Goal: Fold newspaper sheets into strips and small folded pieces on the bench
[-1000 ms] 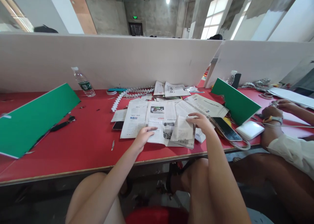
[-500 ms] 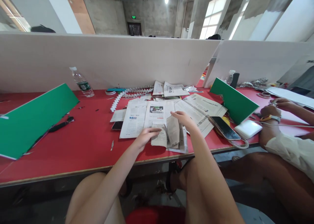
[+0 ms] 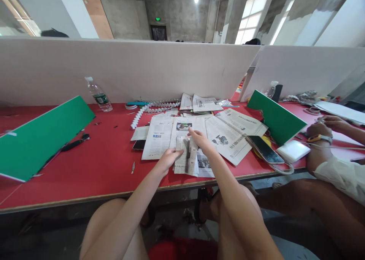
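A folded piece of newspaper (image 3: 186,159) lies near the front edge of the red table (image 3: 99,165). My left hand (image 3: 168,158) presses on its left edge with the fingers laid flat. My right hand (image 3: 199,139) rests on the top right of the fold, fingers stretched out over the flap. Under it lie wider newspaper sheets (image 3: 228,136) spread toward the right.
A green board (image 3: 42,136) lies at the left, another green board (image 3: 275,117) at the right. A water bottle (image 3: 98,94) stands by the white partition. A phone (image 3: 264,149) and a white box (image 3: 293,150) lie to the right. A co-worker's hands (image 3: 325,127) are at the far right.
My right hand has carried the paper's right flap leftward and laid it flat over the rest. The left hand stayed pressing the left edge.
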A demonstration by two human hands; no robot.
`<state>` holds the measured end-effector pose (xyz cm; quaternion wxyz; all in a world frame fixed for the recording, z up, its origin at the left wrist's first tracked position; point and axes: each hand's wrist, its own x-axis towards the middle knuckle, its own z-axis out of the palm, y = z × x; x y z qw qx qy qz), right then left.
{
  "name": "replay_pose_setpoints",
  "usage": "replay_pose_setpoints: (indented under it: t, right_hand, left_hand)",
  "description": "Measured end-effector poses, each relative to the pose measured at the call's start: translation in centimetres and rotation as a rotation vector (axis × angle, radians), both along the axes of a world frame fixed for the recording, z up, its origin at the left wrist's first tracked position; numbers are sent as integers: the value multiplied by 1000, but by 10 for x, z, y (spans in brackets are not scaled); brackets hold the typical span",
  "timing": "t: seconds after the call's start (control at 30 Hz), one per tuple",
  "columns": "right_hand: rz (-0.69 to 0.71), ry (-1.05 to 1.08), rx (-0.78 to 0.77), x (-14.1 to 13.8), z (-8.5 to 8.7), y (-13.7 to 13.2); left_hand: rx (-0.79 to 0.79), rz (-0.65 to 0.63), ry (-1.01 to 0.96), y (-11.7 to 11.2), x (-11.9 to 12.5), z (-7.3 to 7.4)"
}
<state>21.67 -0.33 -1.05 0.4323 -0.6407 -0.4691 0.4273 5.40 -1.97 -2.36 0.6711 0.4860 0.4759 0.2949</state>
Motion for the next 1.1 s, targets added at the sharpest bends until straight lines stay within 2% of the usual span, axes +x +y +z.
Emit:
replay_pose_setpoints:
  t: [0.1, 0.2, 0.3, 0.43, 0.53, 0.67, 0.77, 0.87, 0.97, 1.1]
  right_hand:
    - [93, -38, -30, 20, 7, -9]
    - [83, -169, -44, 45, 8, -17]
    - [19, -360, -18, 68, -1, -20]
    - [51, -638, -18, 84, -17, -20]
    - [101, -765, -21, 87, -24, -20]
    - [135, -803, 5, 86, -25, -23]
    - [123, -803, 131, 85, -23, -23]
    - [184, -768, 242, 80, -22, -22]
    - [277, -769, 227, 71, -23, -19]
    - [356, -780, 224, 57, -23, -16]
  left_hand:
    - [29, 6, 57, 2, -3, -2]
    - [103, 11, 136, 4, -6, -2]
    - [163, 47, 227, 4, -8, -1]
    - [169, 58, 284, 4, -5, 1]
    - [122, 32, 223, 4, -3, 0]
    - [161, 44, 218, 7, -3, -6]
    - [170, 44, 238, 9, -4, -11]
    - [163, 46, 238, 10, -4, -14]
    - [189, 46, 217, 11, -4, -15]
    - [201, 133, 201, 9, -3, -14]
